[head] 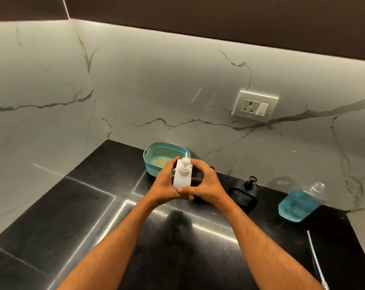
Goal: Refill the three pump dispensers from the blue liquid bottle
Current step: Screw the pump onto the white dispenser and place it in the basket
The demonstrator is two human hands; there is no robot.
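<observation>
I've got both hands wrapped round the white dispenser, left hand gripping its left side, right hand curled on its right, fingers meeting under the base. My fingers cover the bottom, so I can't tell whether it rests on the counter or hangs just above it. It stands upright, long axis vertical, pump head on top, nozzle aimed toward the back wall. Behind it by the back edge sits the teal basket, its near wall hidden by my left hand. Toward the right, near the back edge, there's the black dispenser, upright, hard to read against the dark stone. At the right edge stands the blue liquid bottle, partly full, clear neck leaning toward the wall. A white tube lies along the front right corner, cut off at the bottom of view.
</observation>
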